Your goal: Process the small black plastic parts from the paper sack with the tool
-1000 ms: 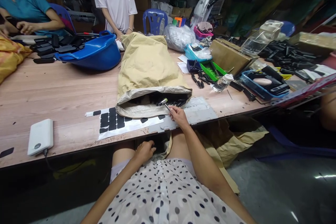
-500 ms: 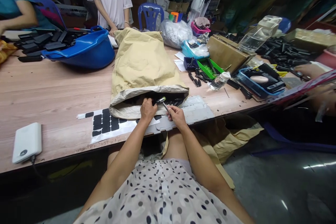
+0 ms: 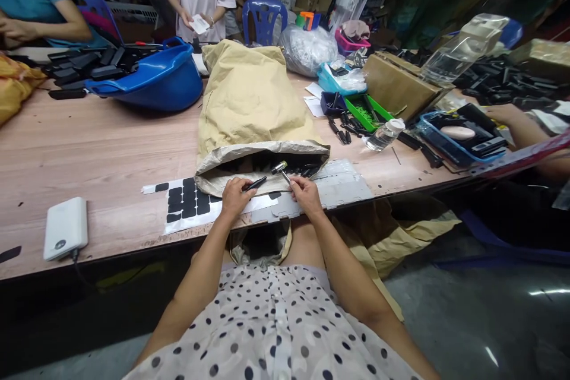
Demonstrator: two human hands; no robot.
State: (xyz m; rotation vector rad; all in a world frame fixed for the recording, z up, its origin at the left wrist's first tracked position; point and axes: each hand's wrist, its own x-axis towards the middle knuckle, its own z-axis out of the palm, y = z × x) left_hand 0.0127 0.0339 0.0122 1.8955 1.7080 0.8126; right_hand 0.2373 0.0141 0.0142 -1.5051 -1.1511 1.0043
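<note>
My left hand [image 3: 235, 196] is closed on a slim black plastic piece [image 3: 257, 183], held in front of the bag's mouth and pointing right. In my right hand [image 3: 306, 193] is a small hammer [image 3: 280, 167], gripped by its thin metal handle, its shiny head with a yellowish end up at the bag opening. A tan paper sack [image 3: 253, 101] lies on the table with its mouth toward me and dark pieces inside. Below the hands are a grey board [image 3: 345, 183] and a white sheet with black stickers [image 3: 189, 197].
A blue basin [image 3: 155, 86] and a white power bank [image 3: 66, 228] with a cable are on the left. To the right stand a green tray [image 3: 367, 111], a bottle [image 3: 386, 134], a blue bin [image 3: 463, 139] and a cardboard box [image 3: 396, 86]. Other people work around the table.
My left hand has drawn back from the sack's mouth, and the black piece now shows in it. My right hand still holds the hammer. The person opposite has raised a white item.
</note>
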